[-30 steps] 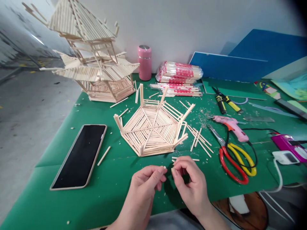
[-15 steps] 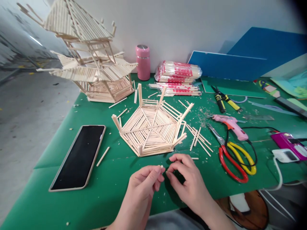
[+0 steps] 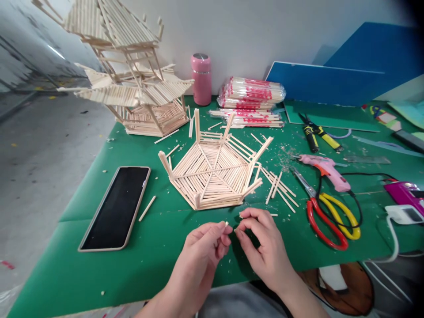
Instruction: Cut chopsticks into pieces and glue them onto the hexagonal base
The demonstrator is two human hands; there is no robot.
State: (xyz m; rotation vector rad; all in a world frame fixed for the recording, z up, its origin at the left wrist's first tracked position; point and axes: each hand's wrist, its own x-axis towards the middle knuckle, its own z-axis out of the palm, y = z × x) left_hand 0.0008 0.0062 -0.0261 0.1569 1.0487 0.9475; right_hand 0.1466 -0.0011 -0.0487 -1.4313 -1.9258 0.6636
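Observation:
My left hand (image 3: 207, 249) is closed in a pinch on a short wooden stick (image 3: 226, 224), of which only the pale end shows. Close beside it, my right hand (image 3: 261, 245) has its fingers bent but apart, and I see nothing held between them. Just beyond both hands sits a many-sided base (image 3: 212, 174) of wooden sticks laid in rings, with upright posts at its corners and low rails along the back. Loose cut sticks (image 3: 280, 190) lie to its right, and one single stick (image 3: 147, 208) lies to its left.
A phone (image 3: 115, 210) lies at left; behind it stands a tiered stick pavilion (image 3: 139, 95). At the back are a pink bottle (image 3: 201, 81) and packaged chopsticks (image 3: 251, 95). Rightward lie scissors (image 3: 327, 221), a pink glue gun (image 3: 326, 170) with its cord, and pliers (image 3: 318, 134).
The camera view has shifted a little, so the tabletop things appear slightly farther right and higher. Both hands keep nearly the same pose, the left still pinching the stick.

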